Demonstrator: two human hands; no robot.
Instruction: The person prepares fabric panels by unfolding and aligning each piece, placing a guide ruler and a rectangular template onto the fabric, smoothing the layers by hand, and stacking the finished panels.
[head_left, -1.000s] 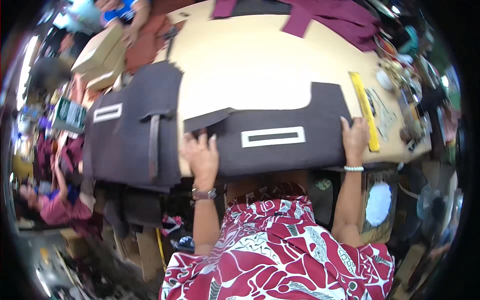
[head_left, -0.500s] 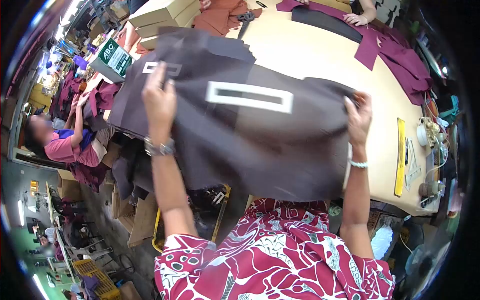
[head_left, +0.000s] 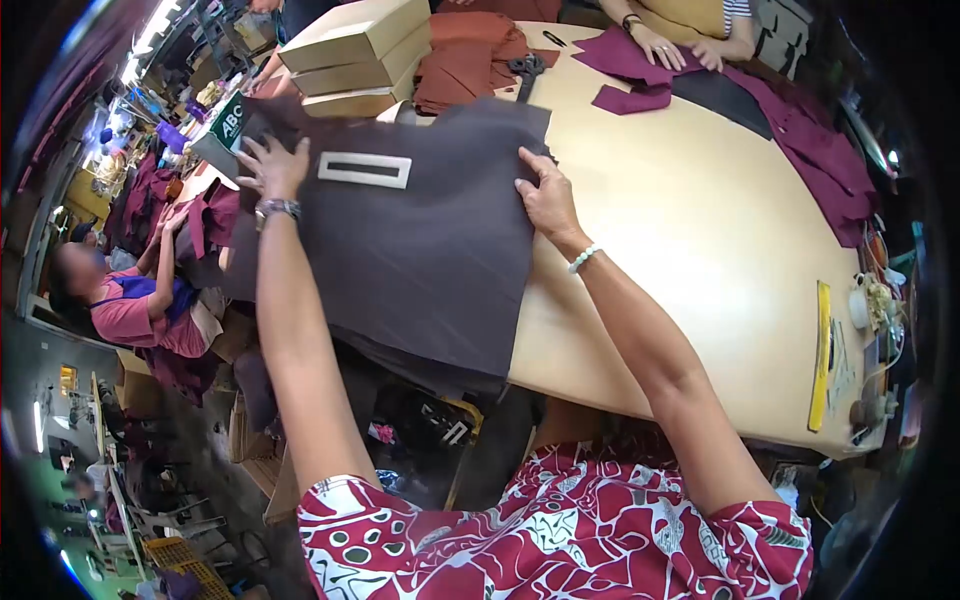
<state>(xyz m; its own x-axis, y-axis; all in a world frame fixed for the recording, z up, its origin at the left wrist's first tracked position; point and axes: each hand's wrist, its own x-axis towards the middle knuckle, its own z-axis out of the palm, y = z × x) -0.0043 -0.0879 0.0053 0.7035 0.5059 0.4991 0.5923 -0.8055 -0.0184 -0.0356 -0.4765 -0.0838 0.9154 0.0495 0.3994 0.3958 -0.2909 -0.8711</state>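
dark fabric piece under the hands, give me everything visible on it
The dark fabric piece is charcoal-brown woven-looking cloth, lying flat on a stack of similar pieces at the tan table's left end, its near edge overhanging. A white rectangular frame outline sits near its far edge. The left hand presses its far-left corner; the right hand presses its right edge.

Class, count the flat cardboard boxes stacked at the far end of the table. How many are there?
3, in one stack beyond the dark fabric: top box, middle box, bottom box. More may be hidden behind.
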